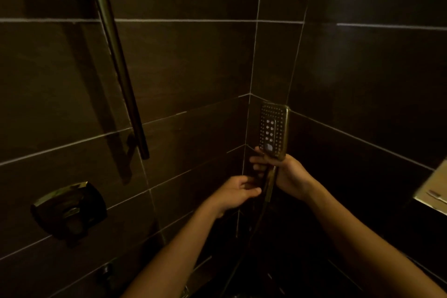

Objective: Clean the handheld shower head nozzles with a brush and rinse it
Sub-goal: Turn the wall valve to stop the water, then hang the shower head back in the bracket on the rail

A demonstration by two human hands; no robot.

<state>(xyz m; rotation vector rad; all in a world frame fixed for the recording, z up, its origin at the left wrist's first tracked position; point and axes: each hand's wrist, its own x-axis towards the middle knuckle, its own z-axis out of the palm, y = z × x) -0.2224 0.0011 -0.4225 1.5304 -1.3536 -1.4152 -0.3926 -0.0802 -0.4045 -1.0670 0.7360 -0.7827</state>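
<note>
The rectangular handheld shower head (273,128) is upright in the tiled corner, its nozzle face turned toward me. My right hand (287,174) grips its handle just below the head. The hose (267,192) drops from the handle into the dark below. My left hand (233,192) is just left of the hose. Its thumb and fingers are apart and reach toward the lower handle, with nothing visibly held. No brush is in view.
A metal slide bar (121,68) runs down the left wall. Below it is a square valve control (70,208). A lighter wall niche edge (433,191) shows at the right. Dark tiled walls close in on both sides, and the floor is in shadow.
</note>
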